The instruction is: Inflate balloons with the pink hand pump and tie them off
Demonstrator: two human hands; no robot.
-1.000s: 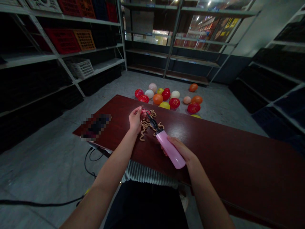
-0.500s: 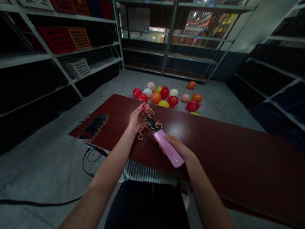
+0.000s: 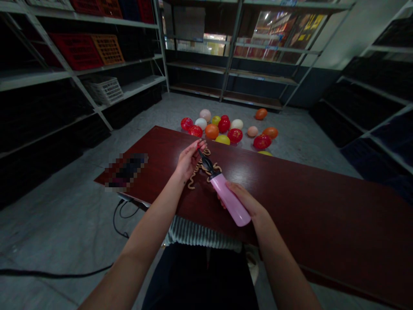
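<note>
A pink balloon pump (image 3: 229,200) with a black nozzle end (image 3: 207,163) is held tilted over the table, its nozzle pointing away and to the left. My right hand (image 3: 241,197) is wrapped around the pink body. At the nozzle tip, my left hand (image 3: 189,160) pinches a small red uninflated balloon (image 3: 198,147); the fingers partly hide it, and I cannot tell how far it sits over the tip. Beneath the nozzle, tan, curly long balloons (image 3: 192,182) lie on the tabletop, partly covered by the left hand and the pump.
The dark red-brown table (image 3: 290,193) spans the front. Inflated balloons, among them a red one (image 3: 235,136) and an orange one (image 3: 212,131), lie on the floor beyond it. A pixelated dark object (image 3: 128,171) is at the table's left. Metal shelves (image 3: 196,66) with crates (image 3: 109,90) stand around.
The view has shifted slightly. Both hands keep their hold on the pump and the red balloon, with hardly any change in pose.
</note>
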